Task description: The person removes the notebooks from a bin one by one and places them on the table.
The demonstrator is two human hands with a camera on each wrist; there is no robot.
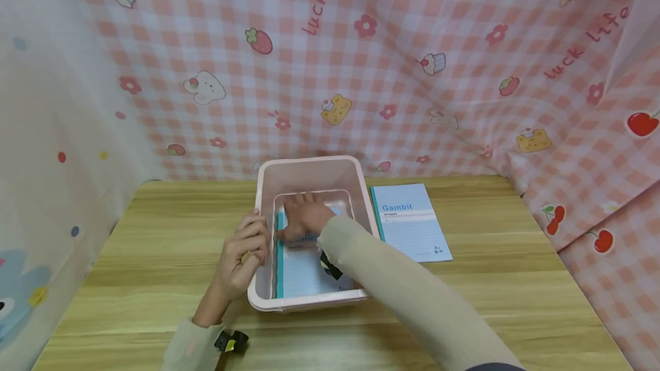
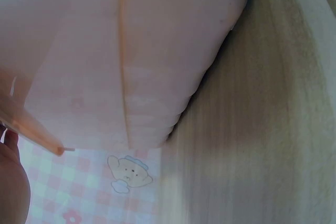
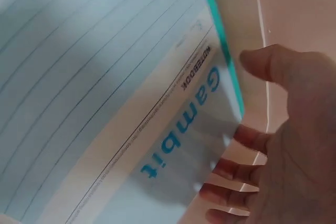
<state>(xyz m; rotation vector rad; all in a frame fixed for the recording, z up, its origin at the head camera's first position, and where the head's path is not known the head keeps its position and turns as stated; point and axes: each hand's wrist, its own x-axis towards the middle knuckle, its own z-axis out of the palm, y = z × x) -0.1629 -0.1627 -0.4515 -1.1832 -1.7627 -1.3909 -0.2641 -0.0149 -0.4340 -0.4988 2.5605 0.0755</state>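
Observation:
A pale pink plastic storage bin (image 1: 309, 303) stands on the table. My left hand (image 1: 242, 259) grips its left rim with curled fingers; in the left wrist view only part of that hand (image 2: 13, 182) shows beside the rim. Flat inside the bin lies a light blue Gambit notebook (image 1: 309, 271) with a teal spine. Reaching into the bin, my right hand (image 1: 306, 214) has its fingers spread over the notebook's top end. From the right wrist, the hand (image 3: 294, 145) appears at the top edge of the notebook (image 3: 121, 93), thumb beside the spine and fingertips at the edge.
A second Gambit notebook (image 1: 411, 233) lies on the wooden table (image 1: 175, 245), right of the bin. Behind hangs a pink checked curtain (image 1: 319, 73) down to the table's back edge; a pale curtain (image 1: 62, 102) hangs at the left.

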